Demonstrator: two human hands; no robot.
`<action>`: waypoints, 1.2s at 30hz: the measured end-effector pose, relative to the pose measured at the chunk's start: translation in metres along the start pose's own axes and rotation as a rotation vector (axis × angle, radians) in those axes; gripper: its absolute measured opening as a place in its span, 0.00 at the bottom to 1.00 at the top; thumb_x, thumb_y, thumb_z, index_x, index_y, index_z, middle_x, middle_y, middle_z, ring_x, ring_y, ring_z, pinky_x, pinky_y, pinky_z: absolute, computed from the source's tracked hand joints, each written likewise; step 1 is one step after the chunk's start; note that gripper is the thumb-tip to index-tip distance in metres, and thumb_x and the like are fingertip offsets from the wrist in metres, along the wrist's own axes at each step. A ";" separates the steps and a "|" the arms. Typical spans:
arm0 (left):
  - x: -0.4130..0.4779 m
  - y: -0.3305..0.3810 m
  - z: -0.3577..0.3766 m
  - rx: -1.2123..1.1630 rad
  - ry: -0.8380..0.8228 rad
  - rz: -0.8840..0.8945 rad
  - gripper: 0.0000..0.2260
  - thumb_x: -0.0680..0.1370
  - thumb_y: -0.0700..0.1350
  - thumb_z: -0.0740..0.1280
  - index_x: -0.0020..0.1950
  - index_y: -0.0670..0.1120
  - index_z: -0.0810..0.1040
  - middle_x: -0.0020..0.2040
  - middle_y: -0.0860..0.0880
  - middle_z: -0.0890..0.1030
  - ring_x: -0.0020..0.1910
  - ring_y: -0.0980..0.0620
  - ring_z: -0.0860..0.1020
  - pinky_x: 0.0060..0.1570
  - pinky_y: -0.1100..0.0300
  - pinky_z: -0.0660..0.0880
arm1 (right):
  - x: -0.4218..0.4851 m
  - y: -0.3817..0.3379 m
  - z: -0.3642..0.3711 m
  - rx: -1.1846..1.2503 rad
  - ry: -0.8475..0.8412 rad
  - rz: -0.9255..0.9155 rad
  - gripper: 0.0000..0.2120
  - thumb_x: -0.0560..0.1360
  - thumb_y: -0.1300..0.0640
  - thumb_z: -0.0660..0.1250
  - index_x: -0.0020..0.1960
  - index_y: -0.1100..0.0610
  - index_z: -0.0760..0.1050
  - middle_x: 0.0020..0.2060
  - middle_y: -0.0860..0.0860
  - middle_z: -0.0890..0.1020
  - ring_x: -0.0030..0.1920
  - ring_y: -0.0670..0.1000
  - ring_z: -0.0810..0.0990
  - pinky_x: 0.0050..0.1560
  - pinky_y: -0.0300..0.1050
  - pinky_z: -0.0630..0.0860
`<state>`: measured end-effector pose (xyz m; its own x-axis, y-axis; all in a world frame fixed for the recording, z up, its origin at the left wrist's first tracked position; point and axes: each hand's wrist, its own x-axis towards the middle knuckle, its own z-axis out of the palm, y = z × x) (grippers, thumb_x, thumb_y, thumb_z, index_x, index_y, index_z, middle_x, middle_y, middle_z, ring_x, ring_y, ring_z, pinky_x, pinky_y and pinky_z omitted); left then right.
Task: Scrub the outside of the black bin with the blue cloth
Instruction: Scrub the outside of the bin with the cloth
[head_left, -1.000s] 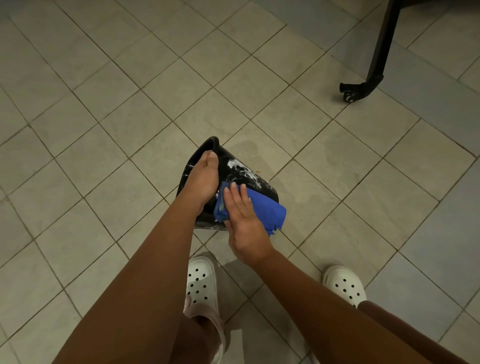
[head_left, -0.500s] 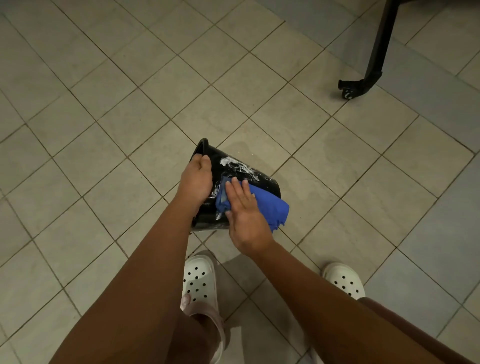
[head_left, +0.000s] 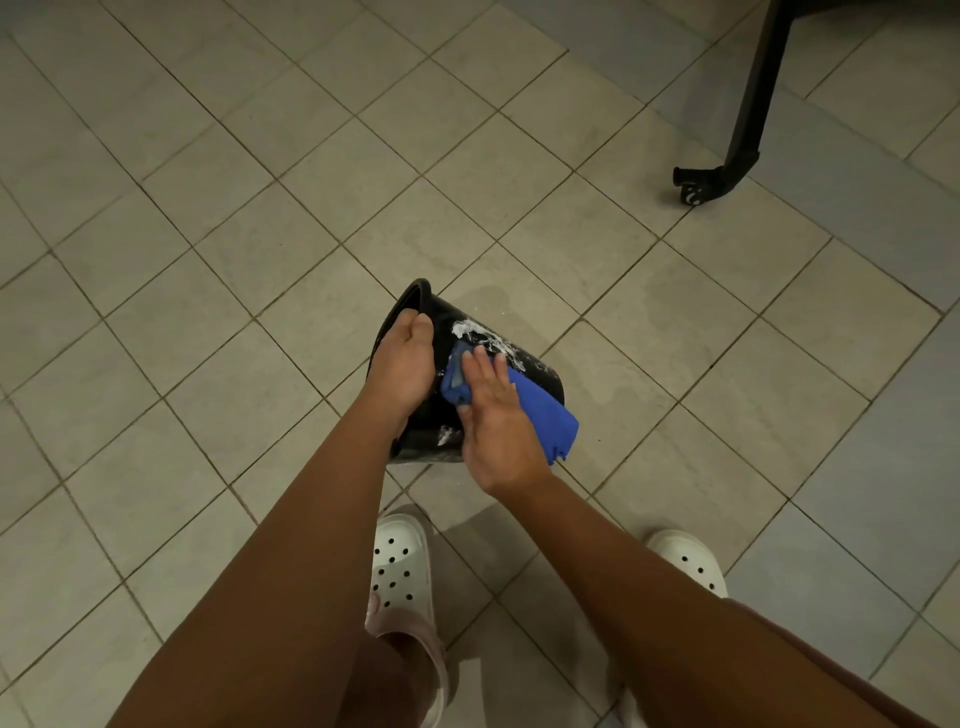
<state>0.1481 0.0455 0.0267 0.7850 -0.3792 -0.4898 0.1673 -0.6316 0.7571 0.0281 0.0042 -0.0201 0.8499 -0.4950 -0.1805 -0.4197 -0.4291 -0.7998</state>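
A black bin (head_left: 540, 370) lies tilted on its side on the tiled floor, mouth to the left, with white foam smeared over its upper wall. My left hand (head_left: 402, 364) grips the bin's rim, thumb on top and fingers curled over the edge. My right hand (head_left: 493, 421) presses the blue cloth (head_left: 545, 421) flat against the bin's outer wall with straight fingers. The cloth bunches under the fingertips and hangs off the bin's base to the right.
White perforated clogs (head_left: 402, 564) (head_left: 688, 558) stand just below the bin. A black furniture leg with a caster (head_left: 696, 184) reaches down at the upper right. Damp patches darken the beige floor tiles (head_left: 597, 322) right of the bin.
My right hand has slid the cloth up the bin's wall towards the foam and the rim. The left hand keeps its grip on the rim.
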 end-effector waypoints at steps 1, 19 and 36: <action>0.000 0.001 0.000 0.010 -0.003 0.004 0.15 0.84 0.49 0.51 0.58 0.44 0.74 0.51 0.42 0.79 0.52 0.43 0.78 0.57 0.46 0.75 | -0.003 0.004 -0.001 0.013 0.019 0.022 0.26 0.80 0.62 0.56 0.75 0.56 0.51 0.75 0.51 0.52 0.75 0.50 0.42 0.75 0.51 0.46; -0.002 0.004 0.000 -0.031 -0.039 -0.014 0.13 0.85 0.50 0.51 0.59 0.51 0.74 0.53 0.47 0.78 0.57 0.45 0.77 0.63 0.43 0.73 | -0.026 0.005 0.010 0.016 0.014 -0.062 0.29 0.79 0.62 0.55 0.74 0.55 0.44 0.74 0.46 0.44 0.74 0.49 0.36 0.73 0.45 0.37; 0.000 0.001 -0.003 -0.095 -0.084 -0.078 0.13 0.85 0.49 0.51 0.59 0.51 0.74 0.52 0.48 0.79 0.57 0.48 0.78 0.57 0.53 0.73 | -0.029 -0.008 0.014 -0.039 -0.049 -0.176 0.27 0.78 0.59 0.50 0.74 0.56 0.44 0.74 0.48 0.45 0.74 0.52 0.37 0.73 0.50 0.38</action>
<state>0.1502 0.0470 0.0292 0.7155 -0.3888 -0.5805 0.2850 -0.5962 0.7506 0.0110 0.0329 -0.0162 0.9254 -0.3730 -0.0677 -0.2742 -0.5353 -0.7989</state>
